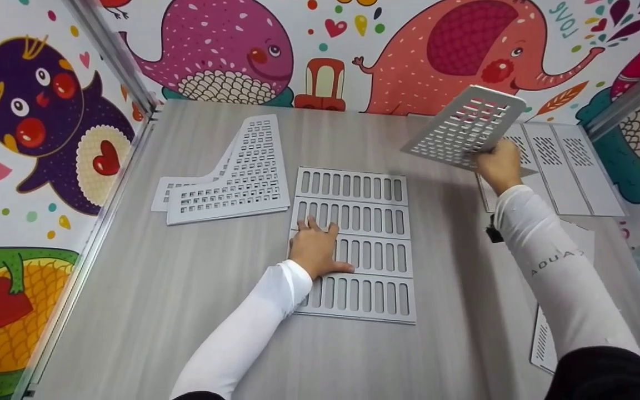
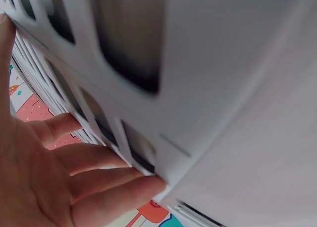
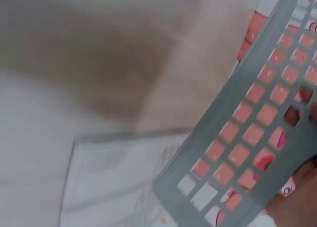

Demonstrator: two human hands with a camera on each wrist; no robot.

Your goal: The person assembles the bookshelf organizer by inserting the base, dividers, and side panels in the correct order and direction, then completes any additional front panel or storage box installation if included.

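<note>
My left hand (image 1: 315, 250) rests with spread fingers on a light grey slotted panel (image 1: 375, 273) that lies flat on the table, its long slots arranged in several rows. In the left wrist view the fingertips (image 2: 148, 185) touch the edge of this slotted panel (image 2: 208, 63). Raised over the table's far right, my right hand (image 1: 499, 166) grips a grey perforated panel (image 1: 453, 125) by its lower right part. The right wrist view shows that perforated panel (image 3: 257, 78) tilted, with coloured wall print visible through its square holes; most of the hand is cut off there.
At left lie overlapping L-shaped perforated panels (image 1: 225, 201). Panels with slanted slots (image 1: 553, 191) lie at the far right. Another slotted piece (image 1: 542, 344) and a small black object (image 1: 495, 232) are partly covered by the right arm. Printed walls (image 1: 231, 44) border the table (image 1: 131, 266).
</note>
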